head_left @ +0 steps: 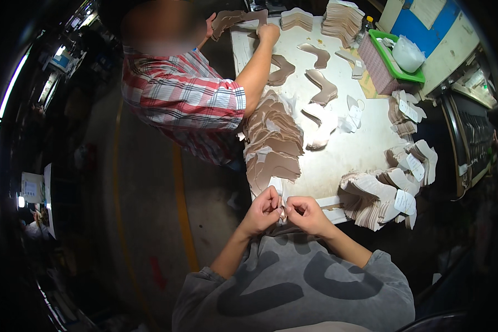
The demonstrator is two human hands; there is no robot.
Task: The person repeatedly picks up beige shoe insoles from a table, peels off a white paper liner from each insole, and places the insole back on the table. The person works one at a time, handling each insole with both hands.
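Left hand and right hand pinch a small pale piece between them, by the table's near left corner; exact grip hard to make out. Likely light, thin, floppy, tearable: hold opposite edges, gently.

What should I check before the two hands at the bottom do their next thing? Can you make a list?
1. Left hand and right hand close together: ok, at the near edge of the table.
2. Small pale thing between them, held firmly: cannot tell, too small and partly hidden.
3. Room from the other person: ok, they are reaching toward the far end.
4. Brown pile neat: not ok, its edges stick out unevenly.
5. Green tray upright: ok, with a white bag inside.
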